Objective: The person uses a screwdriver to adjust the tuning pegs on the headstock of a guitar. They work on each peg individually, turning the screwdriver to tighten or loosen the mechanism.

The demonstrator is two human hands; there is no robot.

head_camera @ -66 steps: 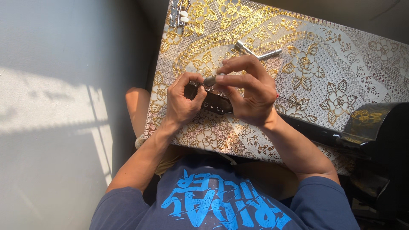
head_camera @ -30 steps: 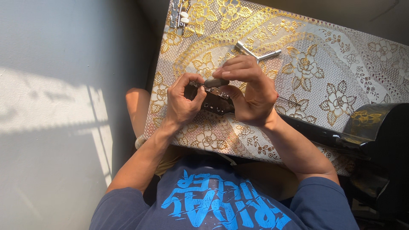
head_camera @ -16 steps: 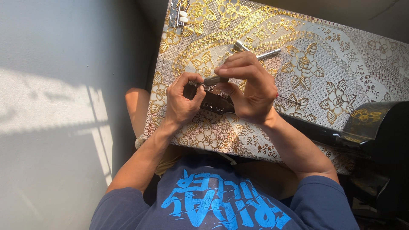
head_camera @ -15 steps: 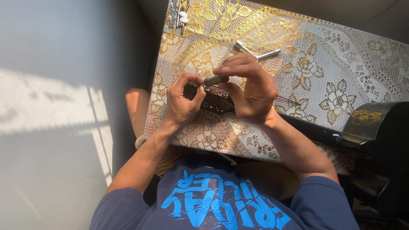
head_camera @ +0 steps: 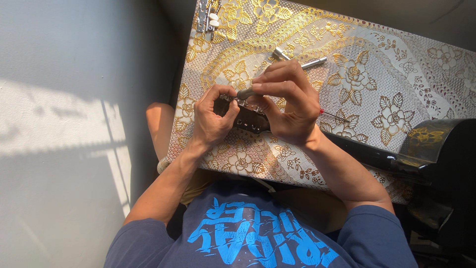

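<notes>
Right at the middle of the table, both hands meet over a dark guitar headstock that lies flat on the cloth. The left hand is curled closed around the headstock's left end, thumb and forefinger pinching its upper edge, where small metal tuner parts show. The right hand is closed too, its thumb and first fingers pinched on the grey handle of a small screwdriver; the handle points left toward the left hand's fingertips, and the tip is hidden between the two hands, so whether it touches the headstock I cannot tell. The right palm covers the headstock's right part.

From under the right wrist a glossy black guitar neck runs on toward the right, reaching a dark, shiny body at the table's right edge, with a thin red-tipped string end just beside the wrist. Just above the right hand's knuckles lie two silver metal pieces, crossed, apart from the fingers. Far at the top left corner rests a small cluster of metal tuner hardware. All sit on a gold-and-white floral tablecloth. The person's blue printed shirt fills the bottom, and a pale floor with sunlight lies left.
</notes>
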